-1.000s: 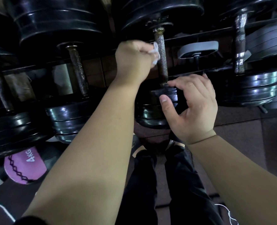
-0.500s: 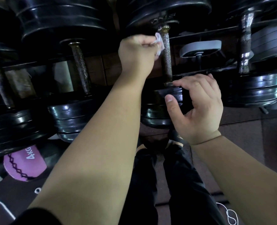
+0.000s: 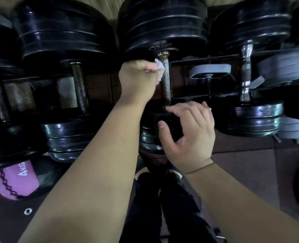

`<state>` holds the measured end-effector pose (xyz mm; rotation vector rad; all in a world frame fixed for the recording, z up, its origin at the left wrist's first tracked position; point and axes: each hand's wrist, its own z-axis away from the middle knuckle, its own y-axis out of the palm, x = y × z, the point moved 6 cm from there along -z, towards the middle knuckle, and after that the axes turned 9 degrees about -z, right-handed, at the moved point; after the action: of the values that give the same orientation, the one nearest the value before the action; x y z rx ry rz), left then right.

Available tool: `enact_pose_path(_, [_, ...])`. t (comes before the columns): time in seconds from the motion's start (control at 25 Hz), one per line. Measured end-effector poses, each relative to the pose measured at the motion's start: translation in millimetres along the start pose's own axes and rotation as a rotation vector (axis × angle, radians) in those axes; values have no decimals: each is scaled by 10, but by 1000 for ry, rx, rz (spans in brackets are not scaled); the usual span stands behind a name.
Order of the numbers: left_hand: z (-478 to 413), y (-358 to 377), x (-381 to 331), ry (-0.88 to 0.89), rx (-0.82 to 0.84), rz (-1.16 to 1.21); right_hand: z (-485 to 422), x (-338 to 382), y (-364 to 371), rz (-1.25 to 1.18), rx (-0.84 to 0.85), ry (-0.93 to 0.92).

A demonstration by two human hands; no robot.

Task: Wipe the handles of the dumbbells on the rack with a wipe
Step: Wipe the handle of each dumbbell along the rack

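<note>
A dim rack (image 3: 206, 59) holds round black dumbbells (image 3: 62, 37). The left hand (image 3: 138, 79) grips a crumpled white wipe (image 3: 160, 68) against the middle knurled steel handle (image 3: 166, 85) — the right hand (image 3: 190, 137), fingers loosely curved, is by its near plate (image 3: 149, 137).

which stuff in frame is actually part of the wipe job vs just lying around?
Job: wipe, gripped by left hand against centre dumbbell handle; right hand by its near plates; left dumbbell handle and right dumbbell handle, neighbours on the rack.
Lying about: pink 4KG weight below the rack; small white ring near it.
</note>
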<state>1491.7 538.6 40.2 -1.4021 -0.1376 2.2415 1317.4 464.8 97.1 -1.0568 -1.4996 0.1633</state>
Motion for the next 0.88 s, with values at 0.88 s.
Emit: enact_pose_path(0.88, [576, -2207, 204, 153, -139, -293, 50, 1120, 1140, -131, 298, 62])
